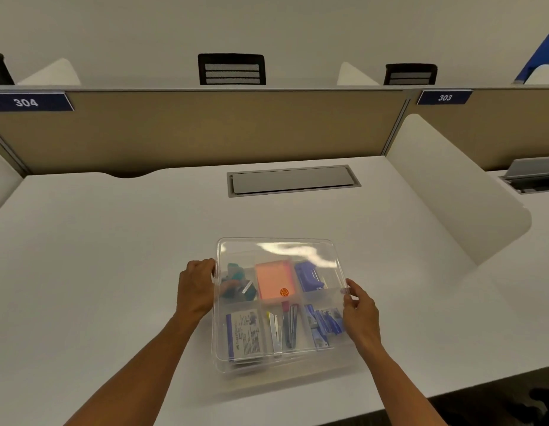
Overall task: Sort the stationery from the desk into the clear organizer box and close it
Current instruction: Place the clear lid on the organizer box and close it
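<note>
Desk edge: the white desk (113, 272) ends at the lower right of the frame, where dark floor shows beyond its front edge.
Left hand: the left hand (195, 287) grips the left rim of the clear lid (279, 250), fingers curled over its edge, just left of centre.
Right hand: the right hand (360, 312) pinches the lid's right rim, thumb and fingers closed on the plastic.
Organizer box: the clear organizer box (285, 368) sits at lower centre between both hands, near the desk's front edge, with the lid lying over it, slightly askew.
Contents: seen through the lid are an orange notepad (274, 282), a blue stapler (308, 276), a teal item (237, 281), a printed packet (244, 333), and metal clips and pens, each in its own compartment.
Open room: bare desktop spreads left, right and behind the box.
Mid-desk: a grey cable hatch (293, 179) lies flush in the surface above centre.
Far edge: a tan partition (205, 130) walls the desk's back; a white side divider (451, 192) bounds the right.
</note>
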Available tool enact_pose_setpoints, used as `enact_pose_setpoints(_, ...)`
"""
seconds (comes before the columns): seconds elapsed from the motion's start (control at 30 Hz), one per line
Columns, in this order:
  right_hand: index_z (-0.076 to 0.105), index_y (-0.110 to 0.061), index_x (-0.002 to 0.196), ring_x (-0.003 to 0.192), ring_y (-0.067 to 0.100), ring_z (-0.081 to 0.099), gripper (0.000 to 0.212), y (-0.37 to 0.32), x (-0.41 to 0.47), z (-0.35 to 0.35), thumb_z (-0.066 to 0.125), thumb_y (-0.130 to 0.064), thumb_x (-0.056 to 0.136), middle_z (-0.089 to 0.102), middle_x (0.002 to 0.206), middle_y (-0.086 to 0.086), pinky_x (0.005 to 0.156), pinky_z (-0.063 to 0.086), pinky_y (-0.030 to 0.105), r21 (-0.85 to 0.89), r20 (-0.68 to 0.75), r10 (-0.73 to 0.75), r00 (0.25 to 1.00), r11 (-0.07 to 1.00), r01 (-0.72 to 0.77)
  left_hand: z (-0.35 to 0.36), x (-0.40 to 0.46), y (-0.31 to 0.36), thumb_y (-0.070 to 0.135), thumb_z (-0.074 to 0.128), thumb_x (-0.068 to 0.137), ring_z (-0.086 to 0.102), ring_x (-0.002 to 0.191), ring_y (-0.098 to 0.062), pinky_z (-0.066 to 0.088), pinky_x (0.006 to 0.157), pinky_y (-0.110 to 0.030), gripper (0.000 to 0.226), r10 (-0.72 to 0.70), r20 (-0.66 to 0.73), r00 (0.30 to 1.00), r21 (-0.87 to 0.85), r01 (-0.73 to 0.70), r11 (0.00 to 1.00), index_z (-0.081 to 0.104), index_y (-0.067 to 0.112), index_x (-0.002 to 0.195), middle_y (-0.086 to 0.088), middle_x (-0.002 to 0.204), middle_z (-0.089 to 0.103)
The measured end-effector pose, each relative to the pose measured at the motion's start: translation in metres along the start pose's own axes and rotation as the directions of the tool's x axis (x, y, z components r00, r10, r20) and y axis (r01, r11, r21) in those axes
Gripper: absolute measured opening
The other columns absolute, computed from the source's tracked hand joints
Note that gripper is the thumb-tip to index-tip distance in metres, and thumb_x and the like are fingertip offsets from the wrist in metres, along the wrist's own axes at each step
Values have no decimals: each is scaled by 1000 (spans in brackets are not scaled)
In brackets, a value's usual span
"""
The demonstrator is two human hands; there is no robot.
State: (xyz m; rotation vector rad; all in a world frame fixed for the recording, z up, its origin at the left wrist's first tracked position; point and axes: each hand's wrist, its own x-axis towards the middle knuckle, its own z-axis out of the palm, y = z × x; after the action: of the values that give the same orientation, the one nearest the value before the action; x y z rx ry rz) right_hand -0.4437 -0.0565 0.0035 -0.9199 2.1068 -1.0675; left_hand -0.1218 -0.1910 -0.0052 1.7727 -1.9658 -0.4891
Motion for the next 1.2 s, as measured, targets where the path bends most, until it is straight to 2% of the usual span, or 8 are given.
enact_pose_setpoints(0.13,49,-21,140,116,27,60,39,-1,0,-1,49,-20,101,59,134,6,94,52,42,-10,1,-8,1000,1000,8,8,2,-2,41,69,82,55,72,-15,48,65,-24,23,-46,-86,995,43,50,998,63,19,85,-7,88,66)
enact_pose_setpoints(0.3,48,-20,140,117,26,59,39,-2,-1,-1,48,-19,101,58,134,6,96,51,41,-12,-5,-11,1000,1000,11,2,-3,-7,34,72,80,49,119,-31,43,96,-40,34,48,-16,999,-147,-50,988,70,18,110,-12,131,54)
enact_pose_setpoints(0.4,49,-18,140,117,28,59,39,-4,-2,0,50,-19,101,58,134,8,97,50,42,-18,-5,-23,1000,1000,23,-7,-5,-14,58,56,83,31,138,-35,29,109,-53,51,130,108,986,-49,-126,991,63,27,123,-12,148,40)
enact_pose_setpoints(0.53,49,-17,139,118,29,58,39,-6,-2,-1,51,-16,100,57,135,8,98,49,43,-35,4,-32,999,999,33,-12,-9,-24,79,15,83,24,142,-34,21,112,-53,81,310,168,936,74,-326,942,59,28,128,-6,148,42)
enact_pose_setpoints(0.67,50,-16,139,116,26,59,40,-8,0,-2,51,-12,99,58,134,8,97,50,39,-64,27,-53,998,996,55,-7,-17,-17,51,37,95,37,135,-31,33,111,-53,53,115,-3,993,-152,-114,982,57,15,129,-10,142,48)
enact_pose_setpoints(0.8,49,-14,138,116,26,60,42,-9,3,-1,55,-11,97,58,134,8,95,51,38,-106,63,-75,995,991,81,-8,-38,0,22,41,102,49,128,-25,40,107,-39,38,-138,21,990,-487,131,864,45,14,139,-8,142,49)
enact_pose_setpoints(0.93,48,-13,140,120,27,58,42,-5,8,2,54,-13,98,56,135,8,97,50,36,-157,89,-90,992,982,103,-6,-49,11,26,45,100,50,116,-13,41,96,-29,45,-69,81,994,-485,100,869,38,21,143,0,141,47)
enact_pose_setpoints(1.2,45,-17,140,115,24,57,43,0,6,3,55,-16,99,54,126,6,90,48,28,-241,93,-120,988,960,140,7,-44,16,21,40,101,43,132,-26,39,102,-33,50,-120,117,986,-397,157,904,25,16,149,-8,149,39)
